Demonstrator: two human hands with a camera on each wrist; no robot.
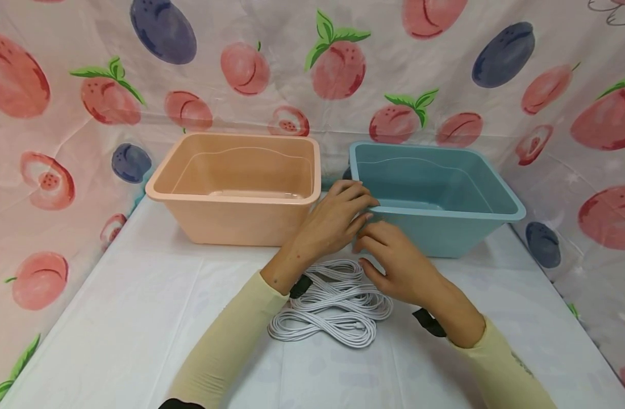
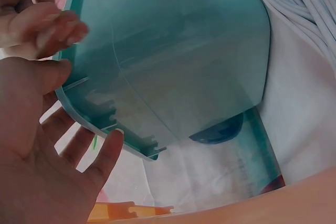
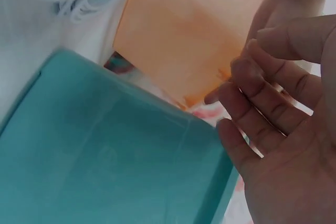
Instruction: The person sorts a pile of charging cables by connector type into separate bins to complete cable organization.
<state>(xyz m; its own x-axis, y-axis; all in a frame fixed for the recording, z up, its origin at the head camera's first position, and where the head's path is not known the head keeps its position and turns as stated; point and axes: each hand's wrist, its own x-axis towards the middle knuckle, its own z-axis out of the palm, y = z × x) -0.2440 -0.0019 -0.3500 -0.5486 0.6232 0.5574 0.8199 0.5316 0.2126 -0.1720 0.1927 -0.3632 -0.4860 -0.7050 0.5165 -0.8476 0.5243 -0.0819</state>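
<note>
Teal bin [image 1: 435,234] stands on the table [image 1: 138,318], to the right of the orange bin [image 1: 241,224]. I have the left hand [image 1: 333,218] at its near left corner, relaxed fingers spread against the rim rather than clenched. On my feed the right hand [image 1: 401,267] hangs just beside it, fingers loosely bent, holding nothing. White cord [image 1: 338,298] lies coiled between the forearms.

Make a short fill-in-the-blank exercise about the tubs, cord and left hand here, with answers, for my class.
1. In the head view, the peach tub stands to the ____ of the teal tub.
2. The coiled cord on the table is coloured ____.
3. The left hand points its fingers toward the ____ tub.

Answers: left; white; teal
</note>
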